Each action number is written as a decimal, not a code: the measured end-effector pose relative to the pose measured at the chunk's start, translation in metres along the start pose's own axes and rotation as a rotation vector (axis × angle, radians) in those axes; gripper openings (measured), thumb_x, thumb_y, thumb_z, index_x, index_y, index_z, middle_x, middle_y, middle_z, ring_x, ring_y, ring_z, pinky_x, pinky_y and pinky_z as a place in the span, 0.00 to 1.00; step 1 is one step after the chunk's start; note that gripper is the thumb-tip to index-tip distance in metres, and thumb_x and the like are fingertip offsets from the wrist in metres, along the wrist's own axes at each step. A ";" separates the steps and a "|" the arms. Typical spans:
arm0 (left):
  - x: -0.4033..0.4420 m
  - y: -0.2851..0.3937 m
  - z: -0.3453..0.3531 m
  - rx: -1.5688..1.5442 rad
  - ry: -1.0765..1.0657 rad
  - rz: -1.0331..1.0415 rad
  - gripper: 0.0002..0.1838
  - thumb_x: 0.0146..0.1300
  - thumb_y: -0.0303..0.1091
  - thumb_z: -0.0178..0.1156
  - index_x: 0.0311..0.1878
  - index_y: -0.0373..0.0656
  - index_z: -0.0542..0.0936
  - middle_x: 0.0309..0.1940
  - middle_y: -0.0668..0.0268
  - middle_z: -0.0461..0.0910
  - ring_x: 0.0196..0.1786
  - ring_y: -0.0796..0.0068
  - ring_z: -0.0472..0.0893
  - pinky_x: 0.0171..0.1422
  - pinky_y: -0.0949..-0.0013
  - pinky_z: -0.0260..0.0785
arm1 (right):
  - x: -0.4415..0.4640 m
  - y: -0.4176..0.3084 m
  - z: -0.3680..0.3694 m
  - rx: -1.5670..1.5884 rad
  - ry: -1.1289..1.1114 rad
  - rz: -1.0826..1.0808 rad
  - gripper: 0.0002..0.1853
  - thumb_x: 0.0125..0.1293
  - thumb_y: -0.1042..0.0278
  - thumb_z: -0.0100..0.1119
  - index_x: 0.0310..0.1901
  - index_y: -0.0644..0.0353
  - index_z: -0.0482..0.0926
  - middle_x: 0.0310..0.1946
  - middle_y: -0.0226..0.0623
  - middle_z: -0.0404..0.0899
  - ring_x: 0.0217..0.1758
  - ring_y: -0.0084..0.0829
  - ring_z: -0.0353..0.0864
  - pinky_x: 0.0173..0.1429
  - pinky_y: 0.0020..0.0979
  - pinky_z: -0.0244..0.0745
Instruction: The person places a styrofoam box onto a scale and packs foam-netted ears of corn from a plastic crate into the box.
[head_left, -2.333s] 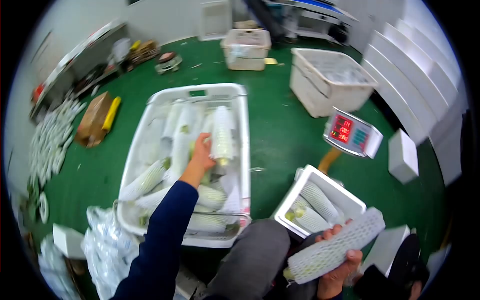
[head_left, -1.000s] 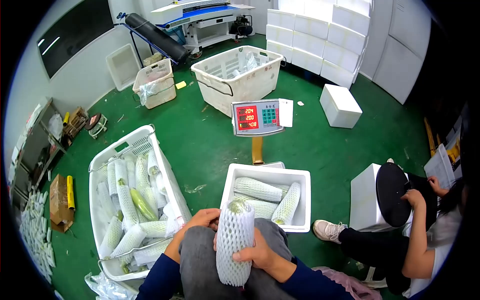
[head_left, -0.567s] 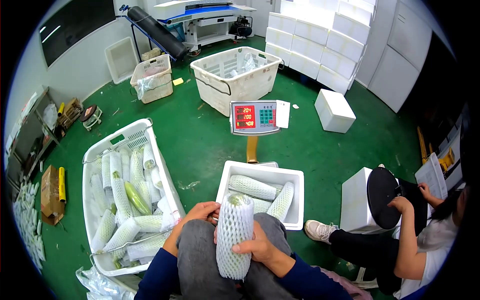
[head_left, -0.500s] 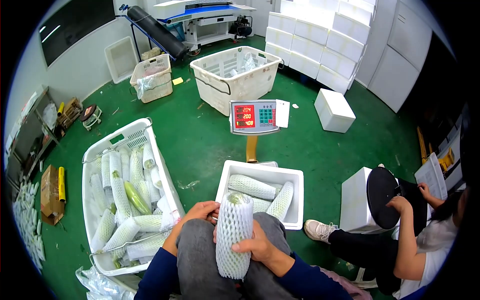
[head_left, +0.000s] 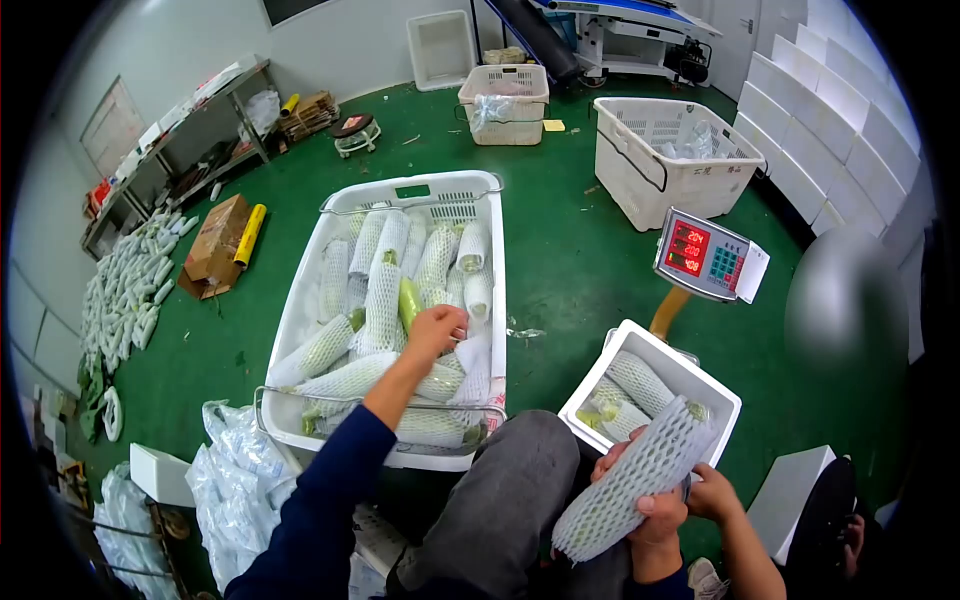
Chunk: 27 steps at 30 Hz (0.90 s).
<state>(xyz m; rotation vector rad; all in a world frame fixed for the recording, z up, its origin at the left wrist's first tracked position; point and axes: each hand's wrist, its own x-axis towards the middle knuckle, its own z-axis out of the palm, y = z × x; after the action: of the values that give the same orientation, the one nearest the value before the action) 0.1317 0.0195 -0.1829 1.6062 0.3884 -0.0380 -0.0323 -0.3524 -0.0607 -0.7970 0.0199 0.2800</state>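
Note:
My left hand [head_left: 437,330] is over the large white crate [head_left: 285,375], its fingers curled beside a bare green zucchini [head_left: 409,300]. What the fingertips hold, if anything, is hidden. Several zucchini in white foam nets [head_left: 384,300] fill the crate around it. In front of my lap, my right hand [head_left: 655,518] is wrapped around a net-covered zucchini [head_left: 635,485], tilted with its upper end to the right. Behind it stands a white foam box [head_left: 712,400] with netted zucchini [head_left: 640,383] inside. Another person's hand [head_left: 712,493] is close to the held zucchini's right side.
A scale display [head_left: 708,255] with red digits stands beyond the foam box. White baskets [head_left: 670,180] and stacked foam boxes [head_left: 830,120] are farther back. Plastic bags [head_left: 235,475] lie left of my legs; many netted zucchini [head_left: 130,285] are piled at far left.
My view has turned left. My left hand has moved from beside the held zucchini to the crate. The held zucchini has tilted, and the other person's hand has come close to it.

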 end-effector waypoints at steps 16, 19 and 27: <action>0.195 -0.140 0.014 0.252 0.089 0.046 0.16 0.65 0.43 0.64 0.49 0.44 0.77 0.32 0.58 0.81 0.33 0.60 0.83 0.32 0.52 0.78 | 0.013 0.009 0.000 -0.101 -0.083 0.114 0.42 0.42 0.64 0.73 0.63 0.69 0.69 0.50 0.52 0.80 0.54 0.46 0.82 0.61 0.44 0.78; 0.176 -0.139 0.011 0.263 0.193 0.188 0.26 0.70 0.50 0.60 0.62 0.41 0.74 0.49 0.48 0.83 0.48 0.53 0.85 0.50 0.52 0.78 | 0.010 0.013 0.000 -0.070 -0.079 0.115 0.43 0.45 0.67 0.72 0.66 0.70 0.68 0.53 0.47 0.81 0.57 0.38 0.83 0.64 0.39 0.76; 0.162 -0.158 -0.024 0.485 0.000 0.218 0.30 0.72 0.47 0.56 0.64 0.27 0.73 0.54 0.42 0.82 0.57 0.50 0.82 0.62 0.57 0.72 | 0.004 0.009 0.005 -0.013 -0.242 -0.016 0.52 0.51 0.67 0.71 0.77 0.65 0.55 0.67 0.38 0.70 0.70 0.30 0.69 0.75 0.33 0.60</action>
<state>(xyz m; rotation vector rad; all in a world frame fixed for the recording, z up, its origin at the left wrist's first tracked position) 0.2366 0.0831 -0.3747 2.1198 0.2090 0.0366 -0.0307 -0.3418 -0.0639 -0.7712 -0.2156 0.3599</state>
